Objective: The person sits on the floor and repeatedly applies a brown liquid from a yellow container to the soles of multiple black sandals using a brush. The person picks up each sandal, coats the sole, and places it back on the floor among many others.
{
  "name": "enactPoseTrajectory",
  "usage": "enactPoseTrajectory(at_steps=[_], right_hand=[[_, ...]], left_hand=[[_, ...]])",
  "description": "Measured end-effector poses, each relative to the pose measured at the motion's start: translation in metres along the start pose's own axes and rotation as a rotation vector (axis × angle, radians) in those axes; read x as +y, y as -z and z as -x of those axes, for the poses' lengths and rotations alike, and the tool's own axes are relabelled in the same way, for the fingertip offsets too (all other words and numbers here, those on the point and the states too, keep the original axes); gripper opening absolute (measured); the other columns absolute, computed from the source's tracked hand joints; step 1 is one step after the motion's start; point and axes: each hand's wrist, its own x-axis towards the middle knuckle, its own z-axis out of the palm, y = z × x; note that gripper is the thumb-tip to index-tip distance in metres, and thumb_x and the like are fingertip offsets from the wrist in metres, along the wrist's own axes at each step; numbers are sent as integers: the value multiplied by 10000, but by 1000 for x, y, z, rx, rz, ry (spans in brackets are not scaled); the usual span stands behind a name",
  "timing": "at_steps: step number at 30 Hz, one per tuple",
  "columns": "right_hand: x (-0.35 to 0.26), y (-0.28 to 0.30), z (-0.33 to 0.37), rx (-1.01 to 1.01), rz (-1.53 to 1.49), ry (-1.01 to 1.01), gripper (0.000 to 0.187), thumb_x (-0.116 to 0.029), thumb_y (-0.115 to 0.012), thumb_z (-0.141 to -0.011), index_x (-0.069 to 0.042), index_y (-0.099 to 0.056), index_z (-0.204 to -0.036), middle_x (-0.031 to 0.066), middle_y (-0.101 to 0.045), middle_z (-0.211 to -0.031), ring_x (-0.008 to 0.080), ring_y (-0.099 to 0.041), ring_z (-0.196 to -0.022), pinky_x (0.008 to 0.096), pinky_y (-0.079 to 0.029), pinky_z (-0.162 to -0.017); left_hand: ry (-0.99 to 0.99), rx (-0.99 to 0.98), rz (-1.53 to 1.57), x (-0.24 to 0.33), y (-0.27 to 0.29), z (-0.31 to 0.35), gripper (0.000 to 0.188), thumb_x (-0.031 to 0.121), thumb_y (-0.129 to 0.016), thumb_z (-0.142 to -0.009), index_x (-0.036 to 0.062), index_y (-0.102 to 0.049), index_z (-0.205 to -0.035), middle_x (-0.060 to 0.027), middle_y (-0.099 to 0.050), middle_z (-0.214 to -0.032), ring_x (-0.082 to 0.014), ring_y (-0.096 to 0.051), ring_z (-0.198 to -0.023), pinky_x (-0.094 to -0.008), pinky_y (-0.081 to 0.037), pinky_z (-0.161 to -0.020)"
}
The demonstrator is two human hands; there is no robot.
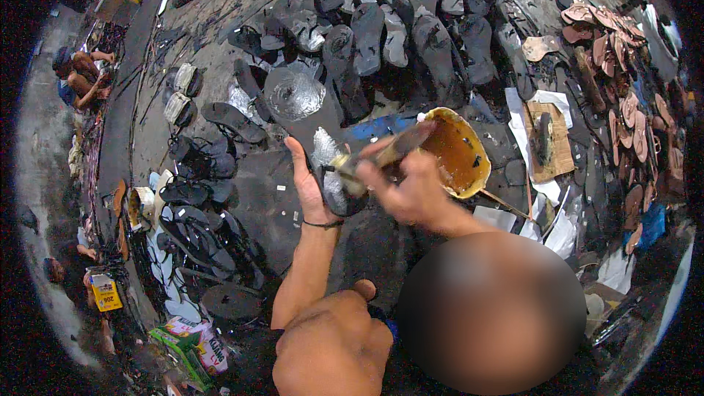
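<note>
My left hand (pixel 315 194) supports a dark shoe sole (pixel 326 148), gripping it near its narrower end with the other fingers hidden beneath. Wet, shiny patches show on the sole's upper face. A brush (pixel 400 144) with a dark handle is held in my right hand (pixel 414 187), which is blurred by motion. Its pale bristles touch or hover just over the sole; which one I cannot tell. Right behind that hand stands a yellow-rimmed bucket (pixel 484 169) holding amber, glue-like liquid.
Rows of black soles (pixel 438 55) lie beyond my hands. Black sandals (pixel 198 238) are heaped at left, brown sandals (pixel 631 128) at far right. Cardboard (pixel 561 143) and white paper lie right of the bucket. Another person (pixel 82 77) sits far left.
</note>
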Motion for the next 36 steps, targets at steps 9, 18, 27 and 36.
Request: enactPoseTrajectory(at_steps=[9,18,27,36], right_hand=[[-35,-6,-5,-265,-250,-73,210,-207,-765,-868,-47,-693,-983,83,-706,-865,131,-666,-876,320,-523,-796],[55,4,-16,-150,-386,-653,337,-331,-762,-900,-28,-695,-1031,54,-703,-955,147,-645,-887,365,-528,-820],[198,107,-254,351,-383,-725,393,-359,-775,-880,-22,-649,-1038,57,-650,-922,192,-614,-791,385,-498,-694],[104,119,-83,33,472,-408,333,-217,-662,-966,56,-646,-1154,134,-687,-1090,205,-650,-1000,354,-508,-874]], left_hand=[[441,-128,244,-6,-1,-3,694,763,-540,-856,94,-684,-968,-67,-718,-894,-206,-678,-708,-366,-589,-668],[-93,-25,-214,-3,-15,-4,630,581,-447,-1005,78,-516,-1378,-97,-604,-1335,-235,-605,-1172,-461,-509,-1006],[-96,186,-270,4,63,43,552,465,-467,-1043,78,-455,-1436,-127,-530,-1416,-229,-561,-1209,-421,-504,-1007],[-877,466,-2003,153,110,50,415,189,-714,-863,2,-607,-1217,-144,-659,-1209,-320,-602,-1112,-405,-477,-973]])
